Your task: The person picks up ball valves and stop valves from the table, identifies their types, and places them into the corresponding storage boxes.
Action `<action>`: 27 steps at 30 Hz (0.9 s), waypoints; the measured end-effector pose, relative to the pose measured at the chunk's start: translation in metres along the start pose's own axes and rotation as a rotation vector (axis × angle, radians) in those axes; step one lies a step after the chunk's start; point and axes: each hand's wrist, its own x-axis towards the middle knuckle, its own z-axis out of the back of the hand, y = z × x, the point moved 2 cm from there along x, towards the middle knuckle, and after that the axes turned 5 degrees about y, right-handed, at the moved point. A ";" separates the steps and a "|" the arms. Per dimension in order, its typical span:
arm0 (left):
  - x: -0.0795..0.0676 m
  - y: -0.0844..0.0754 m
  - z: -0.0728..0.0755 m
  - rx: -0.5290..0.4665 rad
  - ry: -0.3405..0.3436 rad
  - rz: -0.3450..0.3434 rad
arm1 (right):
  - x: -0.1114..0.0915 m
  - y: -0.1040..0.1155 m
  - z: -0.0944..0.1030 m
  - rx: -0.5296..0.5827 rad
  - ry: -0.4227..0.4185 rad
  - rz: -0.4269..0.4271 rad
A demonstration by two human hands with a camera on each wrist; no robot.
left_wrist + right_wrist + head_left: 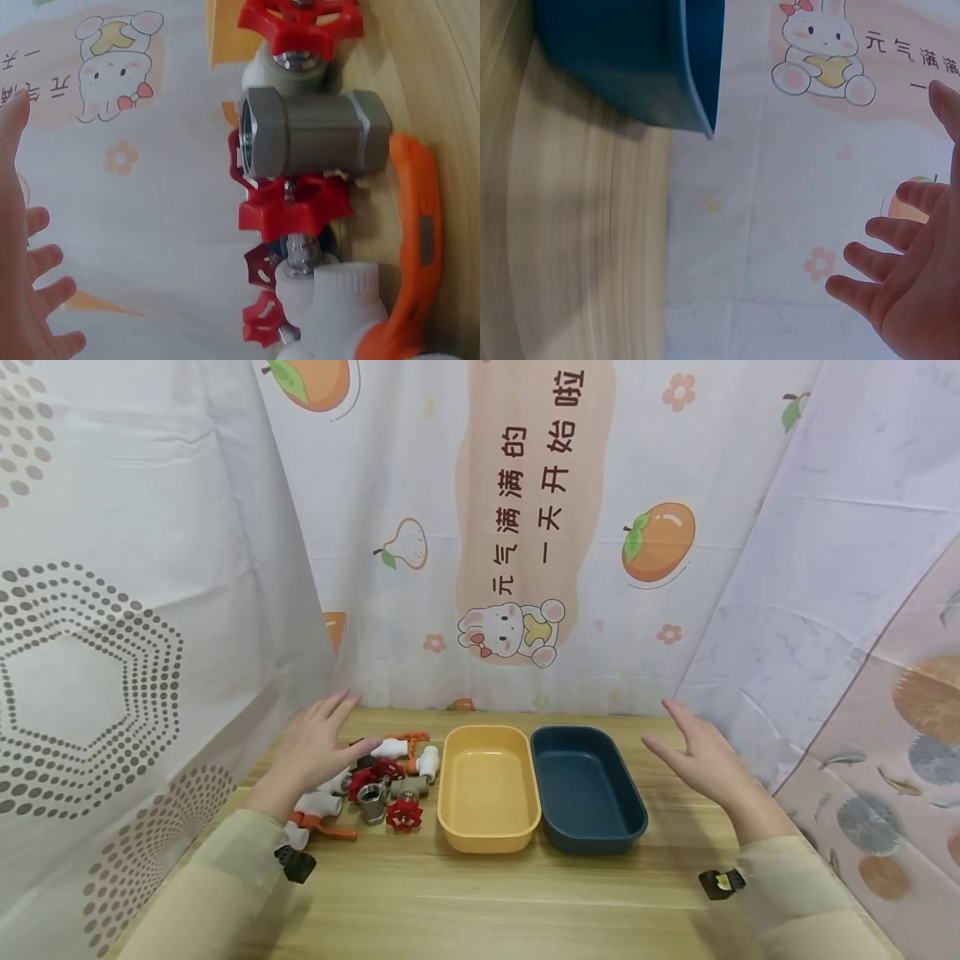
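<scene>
My left hand (313, 745) hovers over the left part of a pile of pipe valves, fingers spread and holding nothing. In the pile are a white valve with an orange lever (416, 240), several valves with red handwheels (404, 814) and a metal threaded fitting (315, 133). To the right of the blue tray my right hand (705, 758) is raised with thumb and fingers apart, also holding nothing. Between the hands stand a yellow tray (490, 842) and, right beside it, the dark blue tray (596, 843).
A wooden table (450, 910) carries the trays and the valves. Printed cloth (390, 635) hangs behind the table and along both sides. Each wrist wears a small black camera (295, 864).
</scene>
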 end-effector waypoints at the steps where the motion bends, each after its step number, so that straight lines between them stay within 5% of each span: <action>1: 0.000 -0.002 0.000 -0.010 -0.002 -0.005 | 0.001 0.002 -0.001 0.014 -0.002 0.007; 27: -0.004 -0.026 -0.007 -0.210 -0.020 -0.022 | 0.011 0.036 -0.027 0.272 -0.035 0.006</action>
